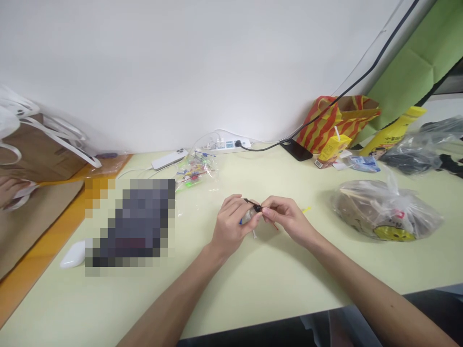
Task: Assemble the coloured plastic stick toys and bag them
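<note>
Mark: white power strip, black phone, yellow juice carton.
white power strip [231, 143], head view, top face of the body
black phone [297, 150], head view, screen centre
yellow juice carton [333, 148], head view, front panel

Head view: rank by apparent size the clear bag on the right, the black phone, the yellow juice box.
1. clear bag, clearly largest.
2. and 3. black phone and yellow juice box look about alike, both lie far from the camera, so no ranking.

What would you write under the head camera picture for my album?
Left hand and right hand pinch a small black part with coloured wires over a pale table.
</note>
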`<state>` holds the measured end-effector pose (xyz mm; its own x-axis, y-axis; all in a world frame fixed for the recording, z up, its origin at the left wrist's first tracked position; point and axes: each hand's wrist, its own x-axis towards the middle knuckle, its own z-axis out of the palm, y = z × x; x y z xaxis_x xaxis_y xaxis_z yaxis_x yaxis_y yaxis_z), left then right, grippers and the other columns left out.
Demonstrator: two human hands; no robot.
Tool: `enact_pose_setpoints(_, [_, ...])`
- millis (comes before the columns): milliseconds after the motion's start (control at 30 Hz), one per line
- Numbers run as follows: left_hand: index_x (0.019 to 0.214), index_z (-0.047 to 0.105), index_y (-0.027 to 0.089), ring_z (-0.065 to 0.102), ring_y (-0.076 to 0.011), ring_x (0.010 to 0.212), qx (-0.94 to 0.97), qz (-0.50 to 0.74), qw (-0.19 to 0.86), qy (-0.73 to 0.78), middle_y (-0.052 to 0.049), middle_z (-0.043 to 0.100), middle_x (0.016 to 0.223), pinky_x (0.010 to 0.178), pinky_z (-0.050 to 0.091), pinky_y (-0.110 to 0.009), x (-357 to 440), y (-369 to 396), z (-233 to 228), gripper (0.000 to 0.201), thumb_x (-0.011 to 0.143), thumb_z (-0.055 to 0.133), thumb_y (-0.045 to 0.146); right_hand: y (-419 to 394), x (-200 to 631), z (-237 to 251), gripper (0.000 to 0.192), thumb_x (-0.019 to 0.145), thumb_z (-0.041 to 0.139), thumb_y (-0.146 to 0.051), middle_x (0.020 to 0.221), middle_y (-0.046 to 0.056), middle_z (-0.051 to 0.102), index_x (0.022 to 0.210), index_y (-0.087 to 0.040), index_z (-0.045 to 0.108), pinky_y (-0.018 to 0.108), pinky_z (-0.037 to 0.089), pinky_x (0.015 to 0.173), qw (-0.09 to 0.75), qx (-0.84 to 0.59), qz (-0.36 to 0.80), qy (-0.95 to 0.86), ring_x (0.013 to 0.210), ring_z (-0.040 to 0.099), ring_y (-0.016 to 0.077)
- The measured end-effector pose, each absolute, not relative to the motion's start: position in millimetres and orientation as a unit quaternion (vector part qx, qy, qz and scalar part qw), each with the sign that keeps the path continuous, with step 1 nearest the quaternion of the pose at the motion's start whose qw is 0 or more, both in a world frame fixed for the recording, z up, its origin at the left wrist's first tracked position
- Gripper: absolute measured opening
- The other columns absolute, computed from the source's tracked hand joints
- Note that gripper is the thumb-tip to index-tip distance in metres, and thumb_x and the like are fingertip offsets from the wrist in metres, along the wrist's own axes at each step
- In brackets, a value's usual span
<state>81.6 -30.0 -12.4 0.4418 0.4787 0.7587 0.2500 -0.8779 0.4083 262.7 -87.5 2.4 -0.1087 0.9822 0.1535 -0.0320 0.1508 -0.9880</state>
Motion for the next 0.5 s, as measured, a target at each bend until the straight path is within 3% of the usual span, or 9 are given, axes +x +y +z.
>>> enact_pose_setpoints(233, [0.093,0.064,0.021,0.072,-0.0159,0.085,0.832,0.495,0.158,0.194,-0.002,0.076,0.092,0.100,0.054,-0.043,83.4,-33.4,-9.8,0.004,0.094,0.065,0.024,-86.2,264.0,-9.1,0.027,0.088,0.073,-0.043,0.065,-0.001,0.057,0.078,-0.019,0.066,0.026,0.029,0.053,0.524,-0.399,0.555,-0.509,0.059,0.044,0.0124])
enact_pose_setpoints(500, [0.103,0.066,0.021,0.070,-0.0177,0.088,0.827,0.486,0.226,0.171,-0.005,0.075,0.093,0.093,0.057,-0.040,82.5,-33.6,-6.6,0.011,0.097,0.060,0.028,-86.7,267.3,-9.0,0.028,0.085,0.076,-0.045,0.063,-0.002,0.056,0.077,-0.020,0.066,0.026,0.023,0.050,0.499,-0.383,0.619,-0.470,0.053,0.036,0.0107])
